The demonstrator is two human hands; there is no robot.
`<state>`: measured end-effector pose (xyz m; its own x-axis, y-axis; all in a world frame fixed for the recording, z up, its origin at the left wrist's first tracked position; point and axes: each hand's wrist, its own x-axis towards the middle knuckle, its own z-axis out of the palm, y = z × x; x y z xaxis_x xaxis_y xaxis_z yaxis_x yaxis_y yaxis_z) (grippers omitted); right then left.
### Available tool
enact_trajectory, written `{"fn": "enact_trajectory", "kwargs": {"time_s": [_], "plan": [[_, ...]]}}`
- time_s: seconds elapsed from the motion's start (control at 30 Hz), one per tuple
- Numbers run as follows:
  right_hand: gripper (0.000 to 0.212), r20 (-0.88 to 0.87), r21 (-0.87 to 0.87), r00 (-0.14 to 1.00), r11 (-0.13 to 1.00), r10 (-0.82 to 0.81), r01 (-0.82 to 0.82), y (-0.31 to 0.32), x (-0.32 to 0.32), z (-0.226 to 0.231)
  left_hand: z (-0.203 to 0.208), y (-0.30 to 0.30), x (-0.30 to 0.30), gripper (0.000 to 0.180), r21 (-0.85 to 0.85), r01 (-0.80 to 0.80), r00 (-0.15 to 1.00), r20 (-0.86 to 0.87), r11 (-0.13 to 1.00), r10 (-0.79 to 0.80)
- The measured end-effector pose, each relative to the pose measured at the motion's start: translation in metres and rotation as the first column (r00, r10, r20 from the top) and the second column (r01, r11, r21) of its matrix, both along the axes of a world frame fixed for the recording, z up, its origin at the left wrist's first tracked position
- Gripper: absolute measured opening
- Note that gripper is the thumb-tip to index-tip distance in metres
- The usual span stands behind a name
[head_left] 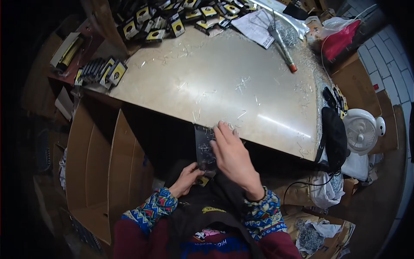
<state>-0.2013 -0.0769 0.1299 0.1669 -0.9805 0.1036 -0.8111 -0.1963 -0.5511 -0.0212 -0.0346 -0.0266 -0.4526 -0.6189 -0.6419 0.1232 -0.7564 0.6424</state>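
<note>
The left hand (pixel 186 179) is closed at the near end of a dark see-through plastic strip (pixel 203 149), its corner apparently pinched. The strip is located ahead of that hand, its long axis directed away toward the desk (pixel 207 64) edge. Its right side is overlapped by the right hand (pixel 235 157), placed nearer the desk, fingers extended; any grip beneath cannot be determined.

The right hand (pixel 235 157) is at the near edge of the table (pixel 276 86), back upward, fingers (pixel 223 134) nearly straight, tips at that edge. The left hand (pixel 186 179) sits lower, farther left, short of the edge, fingers bent. Both forearms (pixel 150 210) slant inward.
</note>
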Motion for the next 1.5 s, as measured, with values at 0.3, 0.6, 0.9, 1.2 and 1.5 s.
{"fn": "enact_trajectory", "kwargs": {"time_s": [0.3,0.6,0.9,1.2,1.5], "plan": [[0.031,0.291,-0.004,0.957,1.000,0.012,-0.012,0.025,-0.023,-0.017,0.018,0.016,-0.002,0.053,-0.321,0.173,0.975,0.192,0.931,-0.114],[0.042,0.325,0.245,0.919,0.919,0.222,-0.309,0.070,0.011,-0.066,0.016,0.025,0.004,0.066,-0.633,0.572,0.679,0.722,0.522,0.132],[0.025,0.480,0.200,0.875,0.964,0.061,-0.176,0.040,-0.020,-0.024,0.039,0.017,0.016,0.078,-0.835,0.297,0.833,0.464,0.464,0.302],[0.021,0.464,0.159,0.882,0.987,-0.081,0.006,0.032,-0.019,-0.011,0.069,-0.012,-0.007,0.078,-0.929,0.103,0.859,0.263,0.355,0.438],[0.014,0.311,0.025,0.932,0.982,-0.187,0.189,0.003,-0.032,-0.020,0.087,-0.040,-0.023,0.097,-0.920,0.306,0.850,0.380,0.246,0.366]]}}
